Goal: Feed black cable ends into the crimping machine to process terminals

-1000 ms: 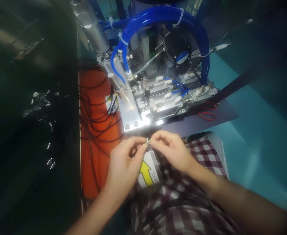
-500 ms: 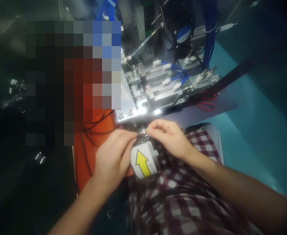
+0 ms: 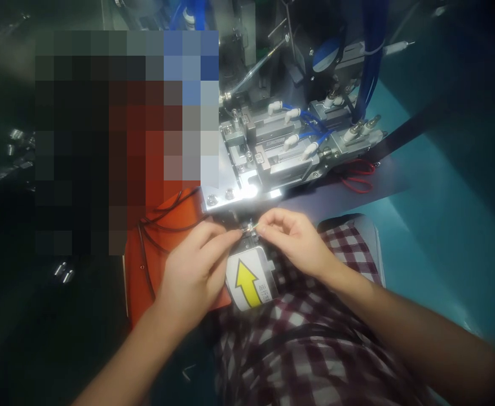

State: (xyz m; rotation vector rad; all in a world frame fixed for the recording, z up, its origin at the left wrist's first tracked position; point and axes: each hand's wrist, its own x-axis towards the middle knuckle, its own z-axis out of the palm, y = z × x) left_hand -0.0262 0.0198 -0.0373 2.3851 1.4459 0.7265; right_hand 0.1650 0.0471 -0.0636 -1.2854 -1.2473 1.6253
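My left hand (image 3: 197,270) and my right hand (image 3: 292,239) face each other in front of the machine's metal plate. Each is closed in a pinch. Between the fingertips runs a thin, light-coloured wire-like piece (image 3: 251,228), too small to make out clearly. My right thumb and forefinger hold its right end. The left fingertips are closed at its other side, and what they grip is hidden. Small metal parts lie right behind the fingers. Just below the fingertips is a white plate with a yellow arrow (image 3: 247,282).
Pneumatic cylinders (image 3: 290,163) with blue hoses and white fittings stand behind the hands. An orange surface (image 3: 167,225) with dark cables (image 3: 144,259) lies at the left. Red wire (image 3: 359,175) hangs at the right. A pixelated block covers the upper left.
Both hands keep their pinch at almost the same spot. The wire-like piece now shows slightly more between the fingertips. The view has shifted a little.
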